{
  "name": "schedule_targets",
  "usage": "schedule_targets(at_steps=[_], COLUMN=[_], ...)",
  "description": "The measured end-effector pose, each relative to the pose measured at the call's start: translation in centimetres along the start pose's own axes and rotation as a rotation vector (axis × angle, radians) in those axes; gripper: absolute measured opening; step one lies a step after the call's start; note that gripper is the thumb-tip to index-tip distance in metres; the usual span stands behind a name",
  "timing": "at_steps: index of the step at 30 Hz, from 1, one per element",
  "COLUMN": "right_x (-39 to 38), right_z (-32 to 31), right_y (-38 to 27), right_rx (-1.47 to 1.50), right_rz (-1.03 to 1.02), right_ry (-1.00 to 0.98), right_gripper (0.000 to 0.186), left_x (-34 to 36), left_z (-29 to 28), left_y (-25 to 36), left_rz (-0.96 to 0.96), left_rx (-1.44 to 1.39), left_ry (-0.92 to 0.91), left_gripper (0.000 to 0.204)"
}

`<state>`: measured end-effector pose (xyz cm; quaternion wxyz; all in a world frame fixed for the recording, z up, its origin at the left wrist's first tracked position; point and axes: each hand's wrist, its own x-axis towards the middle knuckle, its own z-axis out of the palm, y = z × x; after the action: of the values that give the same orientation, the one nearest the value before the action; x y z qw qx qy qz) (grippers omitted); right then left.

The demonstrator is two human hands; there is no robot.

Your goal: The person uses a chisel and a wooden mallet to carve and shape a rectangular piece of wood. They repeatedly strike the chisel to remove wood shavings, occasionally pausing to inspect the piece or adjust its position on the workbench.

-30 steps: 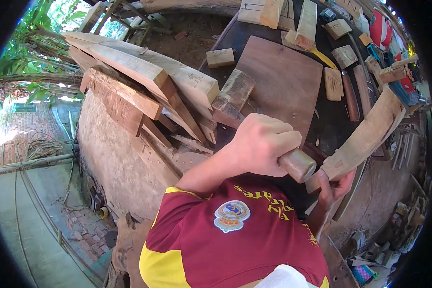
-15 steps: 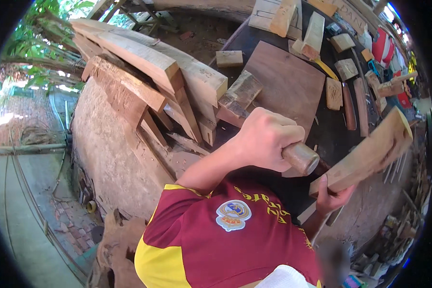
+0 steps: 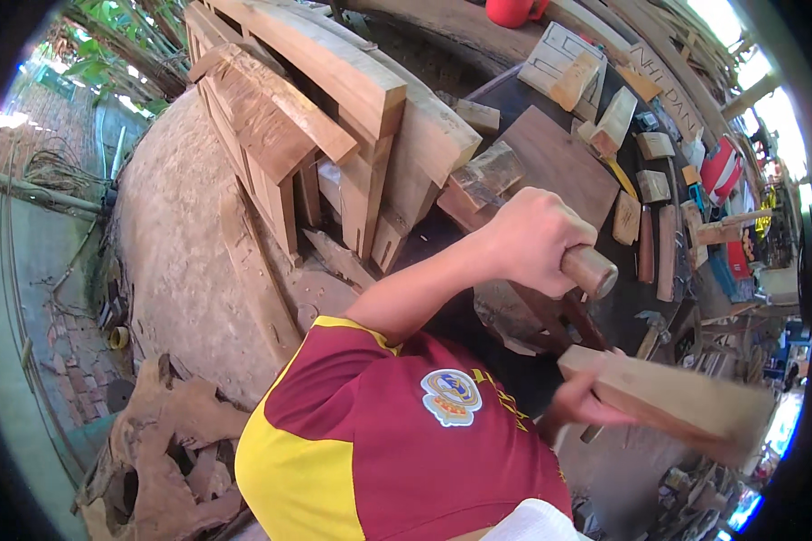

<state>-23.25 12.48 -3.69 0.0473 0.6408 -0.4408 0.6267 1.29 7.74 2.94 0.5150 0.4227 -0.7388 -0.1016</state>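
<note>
My left hand (image 3: 537, 242) is closed around a chisel with a round wooden handle (image 3: 592, 272). The butt of the handle sticks out past my fist, and the blade is out of sight. At the right, my right hand (image 3: 585, 398) grips one end of a thick, pale wooden block (image 3: 668, 397), whose far end is smeared by motion. The block is apart from the chisel handle. Below my left fist, a dark reddish-brown wooden piece (image 3: 585, 323) shows in part. Beyond my left wrist lies a rough block with pale and dark faces (image 3: 498, 171).
Long planed timbers (image 3: 379, 95) stand stacked at the left. A flat brown board (image 3: 564, 162) lies on the dark worktop. Several small blocks, a yellow-handled tool (image 3: 621, 178) and a hammer (image 3: 651, 326) lie toward the right. Gnarled wood (image 3: 158, 442) stands at lower left.
The wooden block in my right hand has swung down, from slanting upward to slanting downward at the right. My left hand still holds the chisel. The whole view has shifted and tilted.
</note>
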Motion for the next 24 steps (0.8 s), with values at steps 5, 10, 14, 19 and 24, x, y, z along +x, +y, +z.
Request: schedule_targets(at_steps=[5, 10, 14, 19, 24], right_x=[0.2, -0.1, -0.7, -2.0, -4.2], right_z=[-1.4, 0.2, -0.6, -2.3, -0.1], right_y=[1.8, 0.9, -0.4, 1.6, 0.8], right_rx=[-0.243, 0.075, -0.259, -0.117, -0.088], right_rz=[-0.260, -0.089, -0.151, 0.018, -0.010], right_ry=[-0.251, 0.217, -0.267, -0.014, -0.077], right_gripper=[0.076, 0.069, 0.074, 0.080, 0.074], left_x=[0.1, -0.1, -0.2, -0.1, 0.1], left_z=[0.3, 0.3, 0.9, 0.2, 0.9], left_y=[0.0, 0.2, 0.0, 0.2, 0.1], left_rz=[-0.003, -0.008, -0.002, -0.008, -0.010], left_rx=[0.064, 0.082, 0.116, 0.099, 0.081], left_ry=[0.003, -0.005, -0.018, -0.043, -0.038], left_gripper=[0.026, 0.027, 0.027, 0.026, 0.026])
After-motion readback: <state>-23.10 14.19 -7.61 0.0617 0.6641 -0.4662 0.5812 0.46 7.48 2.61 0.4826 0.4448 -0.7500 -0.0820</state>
